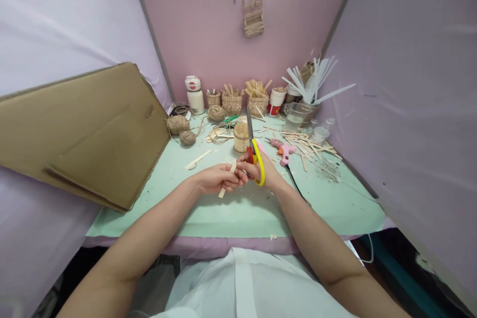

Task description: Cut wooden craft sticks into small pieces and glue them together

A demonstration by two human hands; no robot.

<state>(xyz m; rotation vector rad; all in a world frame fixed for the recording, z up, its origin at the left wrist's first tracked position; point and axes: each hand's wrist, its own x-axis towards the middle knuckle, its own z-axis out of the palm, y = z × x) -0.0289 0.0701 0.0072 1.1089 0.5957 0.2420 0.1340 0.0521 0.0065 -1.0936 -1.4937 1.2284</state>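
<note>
My left hand (pixel 223 178) is closed around a flat pale wooden stick (pixel 222 192), whose ends stick out above and below the fingers. Touching or nearly touching it, my right hand (pixel 255 169) is closed on scissors (pixel 261 166) with yellow and red handles, their dark blades pointing up and away from me. The right fingertips meet the left hand near the stick; whether they also pinch it I cannot tell. Just behind the hands stands a small round cup made of wooden sticks (pixel 240 138), partly covered by the scissors.
A pink glue gun (pixel 285 152) with a black cord lies to the right, before a pile of loose sticks (pixel 309 143). Twine balls (pixel 178 124) sit at the left by a large cardboard sheet (pixel 93 134). Stick-filled baskets (pixel 258 105) and a white jar (pixel 196 99) line the back.
</note>
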